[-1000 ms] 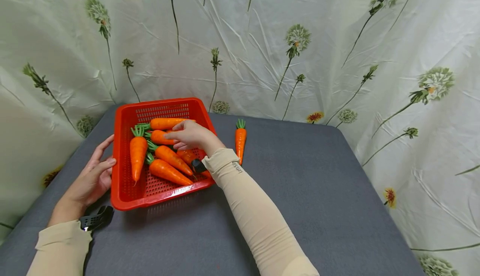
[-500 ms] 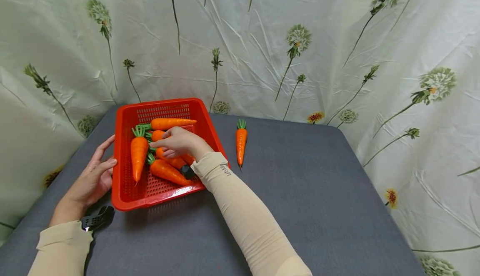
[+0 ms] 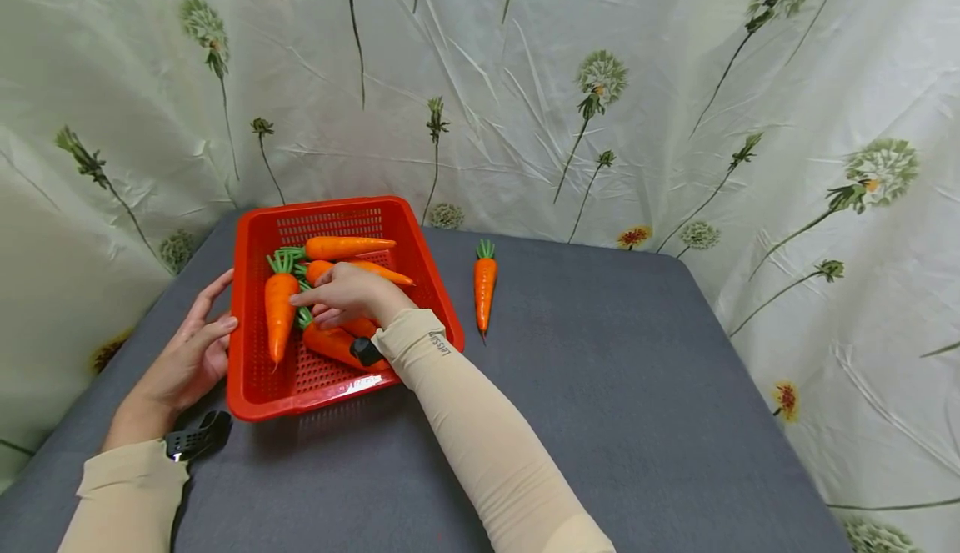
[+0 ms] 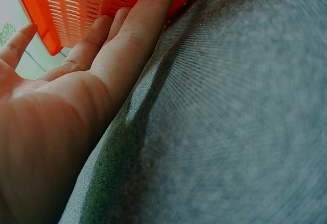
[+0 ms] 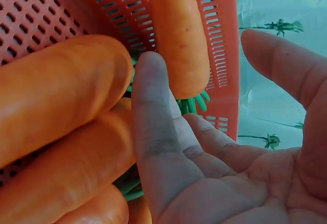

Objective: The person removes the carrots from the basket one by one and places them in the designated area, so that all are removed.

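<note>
A red plastic basket (image 3: pixel 258 409) with slotted walls stands tilted in angle at the table's left, holding several orange carrots with green tops. My left hand (image 3: pixel 187 361) rests against the basket's left wall, fingers extended; the left wrist view shows them along the slotted side. Inside the basket is my right hand (image 3: pixel 354 293), over the middle carrots. Its fingertips come close to the leftmost carrot (image 3: pixel 281 311). In the right wrist view the fingers reach straight between that carrot (image 5: pixel 181 35) and the others, thumb well apart. The hand partly hides the carrots beneath it.
One carrot (image 3: pixel 485 290) lies on the grey table (image 3: pixel 615 386), right of the basket. A pale curtain (image 3: pixel 510 103) printed with dandelions hangs behind and at both sides. A black strap (image 3: pixel 198 436) is on the left wrist.
My right hand has moved left and slightly nearer across the carrots, toward the leftmost one, uncovering carrots at the back. My left hand stays at the basket's side.
</note>
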A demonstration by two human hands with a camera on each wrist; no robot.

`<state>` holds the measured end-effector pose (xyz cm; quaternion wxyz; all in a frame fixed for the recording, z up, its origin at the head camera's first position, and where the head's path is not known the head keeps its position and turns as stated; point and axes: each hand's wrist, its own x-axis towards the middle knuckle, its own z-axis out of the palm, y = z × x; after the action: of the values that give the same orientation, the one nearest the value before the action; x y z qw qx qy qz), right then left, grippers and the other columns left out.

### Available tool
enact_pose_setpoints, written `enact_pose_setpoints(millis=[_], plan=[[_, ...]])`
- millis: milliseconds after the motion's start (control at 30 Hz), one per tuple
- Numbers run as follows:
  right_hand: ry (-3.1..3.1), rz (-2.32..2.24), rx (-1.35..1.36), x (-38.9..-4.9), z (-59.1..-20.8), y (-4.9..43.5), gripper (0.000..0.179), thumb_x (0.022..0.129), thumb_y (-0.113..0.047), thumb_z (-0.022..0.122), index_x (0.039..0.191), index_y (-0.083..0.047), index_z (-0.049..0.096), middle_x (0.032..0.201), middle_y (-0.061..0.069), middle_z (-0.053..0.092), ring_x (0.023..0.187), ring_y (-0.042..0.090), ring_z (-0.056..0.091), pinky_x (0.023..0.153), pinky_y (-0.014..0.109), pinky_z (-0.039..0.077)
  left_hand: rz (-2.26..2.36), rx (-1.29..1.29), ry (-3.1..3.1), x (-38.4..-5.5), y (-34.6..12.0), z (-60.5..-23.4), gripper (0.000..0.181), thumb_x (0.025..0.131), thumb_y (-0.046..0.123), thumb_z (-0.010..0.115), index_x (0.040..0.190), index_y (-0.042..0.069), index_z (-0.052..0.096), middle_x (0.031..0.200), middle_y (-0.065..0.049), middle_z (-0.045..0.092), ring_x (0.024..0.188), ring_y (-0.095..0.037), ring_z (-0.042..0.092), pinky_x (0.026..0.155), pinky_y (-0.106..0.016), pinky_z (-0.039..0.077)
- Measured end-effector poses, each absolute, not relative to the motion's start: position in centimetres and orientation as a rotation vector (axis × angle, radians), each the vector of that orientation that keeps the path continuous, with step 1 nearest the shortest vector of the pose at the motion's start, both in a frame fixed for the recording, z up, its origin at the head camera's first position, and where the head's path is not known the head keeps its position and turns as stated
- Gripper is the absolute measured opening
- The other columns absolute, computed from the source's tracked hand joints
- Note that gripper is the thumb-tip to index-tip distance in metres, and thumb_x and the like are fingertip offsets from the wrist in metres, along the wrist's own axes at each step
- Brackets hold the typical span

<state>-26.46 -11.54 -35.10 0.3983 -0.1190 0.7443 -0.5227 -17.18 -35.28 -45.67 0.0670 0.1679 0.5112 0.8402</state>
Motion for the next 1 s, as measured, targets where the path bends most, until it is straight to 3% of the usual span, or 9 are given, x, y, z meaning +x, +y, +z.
enact_pose_setpoints(millis=[67, 100, 167, 300, 433, 567, 700, 867, 1000], plan=[[1.873, -1.309, -0.330, -26.5, -35.2, -11.7, 0.034, 0.094, -0.019, 0.070, 0.076, -0.004, 0.046, 0.079, 0.013, 0.050, 0.073, 0.021, 0.061, 0.101, 0.048, 0.052, 2.534, 0.502, 1.540, -17.2, -35.3, -45.7, 0.067, 0.106, 0.001, 0.029, 0.161, 0.032, 0.007, 0.135, 0.000, 0.059, 0.108, -0.016, 0.069, 0.084, -0.036, 0.061], [1.873, -1.306, -0.338, -26.4, -35.2, -11.8, 0.035, 0.094, -0.019, 0.070, 0.075, -0.004, 0.045, 0.079, 0.012, 0.050, 0.073, 0.021, 0.061, 0.101, 0.048, 0.053, 2.535, 0.501, 1.541, -17.2, -35.3, -45.6, 0.067, 0.106, 0.001, 0.029, 0.161, 0.032, 0.008, 0.135, 0.000, 0.060, 0.107, -0.016, 0.069, 0.083, -0.036, 0.061], [1.873, -1.307, -0.334, -26.3, -35.2, -11.9, 0.027, 0.094, -0.019, 0.071, 0.087, 0.001, 0.053, 0.080, 0.011, 0.052, 0.075, 0.020, 0.063, 0.099, 0.047, 0.054, 2.532, 0.495, 1.549, -17.2, -35.3, -45.6, 0.067, 0.106, 0.001, 0.029, 0.161, 0.032, 0.008, 0.134, 0.000, 0.060, 0.106, -0.016, 0.069, 0.083, -0.036, 0.061], [1.865, -1.280, -0.316, -26.1, -35.2, -12.2, 0.033, 0.094, -0.020, 0.071, 0.110, 0.004, 0.055, 0.087, 0.011, 0.057, 0.072, 0.020, 0.061, 0.097, 0.043, 0.056, 2.511, 0.472, 1.585, -17.2, -35.3, -45.6, 0.066, 0.106, 0.003, 0.030, 0.161, 0.033, 0.008, 0.133, 0.002, 0.059, 0.105, -0.015, 0.069, 0.083, -0.035, 0.061], [1.862, -1.262, -0.323, -26.0, -35.2, -12.5, 0.024, 0.095, -0.021, 0.070, 0.095, -0.002, 0.055, 0.088, 0.014, 0.061, 0.070, 0.022, 0.060, 0.097, 0.044, 0.056, 2.491, 0.437, 1.630, -17.2, -35.3, -45.5, 0.065, 0.107, 0.005, 0.031, 0.160, 0.035, 0.009, 0.132, 0.003, 0.058, 0.104, -0.013, 0.069, 0.083, -0.034, 0.061], [1.866, -1.263, -0.303, -25.9, -35.3, -12.9, 0.028, 0.094, -0.021, 0.071, 0.110, -0.002, 0.060, 0.098, 0.016, 0.068, 0.086, 0.032, 0.070, 0.094, 0.045, 0.056, 2.485, 0.409, 1.652, -17.2, -35.4, -45.5, 0.065, 0.107, 0.006, 0.033, 0.160, 0.036, 0.010, 0.135, 0.005, 0.056, 0.106, -0.012, 0.068, 0.083, -0.034, 0.061], [1.845, -1.276, -0.278, -25.8, -35.3, -13.2, 0.041, 0.093, -0.021, 0.072, 0.125, 0.000, 0.056, 0.099, 0.016, 0.068, 0.100, 0.037, 0.070, 0.094, 0.044, 0.056, 2.480, 0.404, 1.670, -17.2, -35.4, -45.6, 0.065, 0.107, 0.006, 0.033, 0.160, 0.036, 0.011, 0.136, 0.005, 0.055, 0.107, -0.012, 0.068, 0.084, -0.034, 0.061], [1.838, -1.274, -0.260, -25.6, -35.6, -13.5, 0.028, 0.092, -0.018, 0.073, 0.109, 0.001, 0.060, 0.098, 0.019, 0.070, 0.081, 0.029, 0.069, 0.093, 0.043, 0.057, 2.495, 0.427, 1.658, -17.2, -35.4, -45.6, 0.065, 0.106, 0.004, 0.031, 0.160, 0.034, 0.010, 0.133, 0.003, 0.058, 0.105, -0.013, 0.069, 0.083, -0.034, 0.061], [1.829, -1.265, -0.267, -25.5, -35.7, -13.6, 0.019, 0.092, -0.015, 0.073, 0.094, -0.002, 0.059, 0.101, 0.023, 0.071, 0.081, 0.029, 0.070, 0.093, 0.042, 0.057, 2.502, 0.437, 1.651, -17.2, -35.3, -45.6, 0.065, 0.106, 0.003, 0.031, 0.160, 0.033, 0.010, 0.132, 0.001, 0.058, 0.104, -0.014, 0.069, 0.082, -0.035, 0.061]])
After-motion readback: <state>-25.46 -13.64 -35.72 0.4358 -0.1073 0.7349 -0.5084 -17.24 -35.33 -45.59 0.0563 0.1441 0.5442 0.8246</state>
